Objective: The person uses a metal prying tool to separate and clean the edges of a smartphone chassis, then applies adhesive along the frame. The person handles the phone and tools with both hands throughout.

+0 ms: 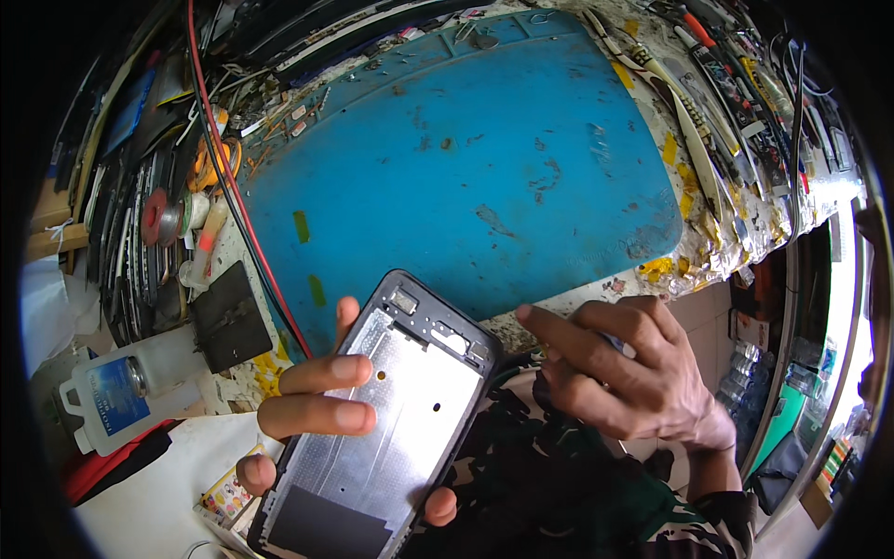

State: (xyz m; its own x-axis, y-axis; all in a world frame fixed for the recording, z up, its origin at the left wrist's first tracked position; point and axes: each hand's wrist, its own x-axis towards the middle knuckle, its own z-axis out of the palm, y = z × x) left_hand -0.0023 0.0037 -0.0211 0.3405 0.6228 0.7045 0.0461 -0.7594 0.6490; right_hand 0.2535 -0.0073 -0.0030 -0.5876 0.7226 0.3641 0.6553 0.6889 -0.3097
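My left hand (pixel 317 416) holds a phone frame (pixel 419 401) from behind, its fingers wrapped round the left side and a fingertip on the lower right edge. The frame is black-rimmed with a bare silver metal plate, small holes, cut-outs near the top and a dark patch at the bottom. It is tilted, in front of the blue work mat (pixel 391 196). To its right, apart from the top right corner, hovers my right hand (pixel 643 373). Its fingers are curled, the index reaching toward the frame. Something small and pale shows between those fingers, too hidden to name.
At left stand a white plastic jug (pixel 107 401) with a blue label, solder spools (pixel 168 219) and stacked dark phone parts (pixel 121 261). A red cable (pixel 219 140) crosses the mat's left edge. Tools and pens (pixel 722 84) crowd the far right. Small screws and bits lie along the mat's back.
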